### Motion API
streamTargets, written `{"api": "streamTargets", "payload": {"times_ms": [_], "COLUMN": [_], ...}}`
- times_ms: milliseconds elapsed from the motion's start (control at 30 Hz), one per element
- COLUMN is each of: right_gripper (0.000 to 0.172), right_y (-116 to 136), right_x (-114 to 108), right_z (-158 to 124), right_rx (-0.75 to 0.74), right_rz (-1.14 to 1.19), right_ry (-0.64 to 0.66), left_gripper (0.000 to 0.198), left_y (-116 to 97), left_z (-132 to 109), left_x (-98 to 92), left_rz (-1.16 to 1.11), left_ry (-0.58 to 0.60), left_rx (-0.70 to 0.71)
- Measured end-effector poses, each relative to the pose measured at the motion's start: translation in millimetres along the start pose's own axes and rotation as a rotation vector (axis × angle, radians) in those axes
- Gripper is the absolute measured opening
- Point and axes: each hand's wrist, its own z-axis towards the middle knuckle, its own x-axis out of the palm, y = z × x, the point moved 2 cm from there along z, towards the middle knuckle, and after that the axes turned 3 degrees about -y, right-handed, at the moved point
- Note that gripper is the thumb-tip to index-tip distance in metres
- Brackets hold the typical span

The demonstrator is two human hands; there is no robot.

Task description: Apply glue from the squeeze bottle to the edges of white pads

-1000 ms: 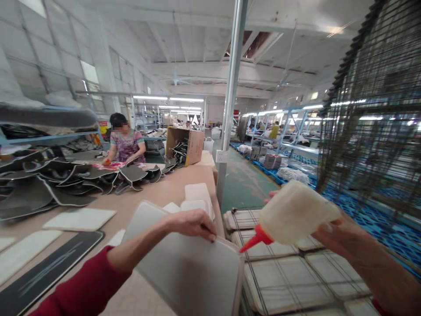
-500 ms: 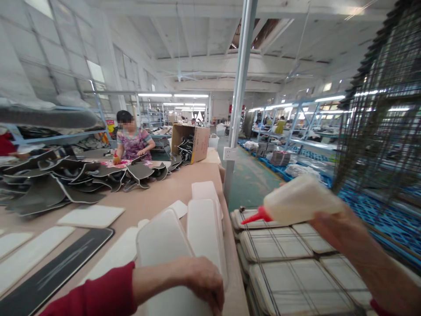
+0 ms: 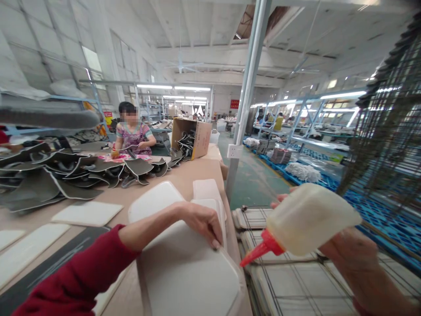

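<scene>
My left hand, in a dark red sleeve, pinches the far right edge of a white panel with rounded corners, tilted at the table's edge. In my right hand is a squeeze bottle of cloudy, pale plastic. Its red nozzle points down and left, with the tip close to the panel's right edge; whether they touch I cannot tell. Behind the held panel lie more white panels, partly covered by my left arm.
Wire racks bearing white panels stand right of the table. A dark board and white boards lie left. Grey edged pieces, an open carton and a co-worker are beyond. A metal post rises ahead.
A white panel has come up and to the right with my left hand. The bottle has moved lower and nearer, its nozzle now steeper and beside the panel's edge. The view has shifted slightly.
</scene>
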Motion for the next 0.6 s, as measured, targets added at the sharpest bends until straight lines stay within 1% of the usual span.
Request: {"api": "streamTargets", "payload": {"times_ms": [67, 133, 200, 267, 367, 433, 467, 500, 600], "right_gripper": [0.054, 0.053, 0.054, 0.056, 0.057, 0.057, 0.057, 0.056, 0.047], "right_y": [-6, -12, -18, -22, -22, -15, -9, -2, 22], "right_x": [5, 8, 10, 8, 5, 3, 2, -1, -20], "right_z": [5, 8, 11, 12, 11, 10, 10, 10, 9], "right_rx": [0.022, 0.045, 0.08, 0.115, 0.086, 0.058, 0.043, 0.006, -0.219], "right_rz": [0.095, 0.158, 0.189, 0.183, 0.168, 0.148, 0.127, 0.101, -0.021], "right_ry": [0.076, 0.103, 0.1, 0.069, 0.079, 0.102, 0.087, 0.036, -0.267], "left_gripper": [0.049, 0.045, 0.044, 0.047, 0.055, 0.059, 0.06, 0.06, 0.058], "left_y": [-4, -8, -10, -9, -7, -5, -5, -4, -3], "left_z": [1, 1, 1, 2, 4, 4, 4, 4, 1], "left_x": [0.5, -0.2, -1.1, -1.3, -0.1, 1.1, 1.7, 2.2, 2.8], "left_rz": [-0.022, -0.038, -0.04, -0.045, -0.05, -0.046, -0.045, -0.048, -0.068], "left_ry": [0.023, 0.026, 0.038, 0.05, 0.059, 0.057, 0.059, 0.06, 0.043], "left_rx": [0.003, 0.016, 0.027, 0.031, 0.031, 0.026, 0.02, 0.012, -0.017]}}
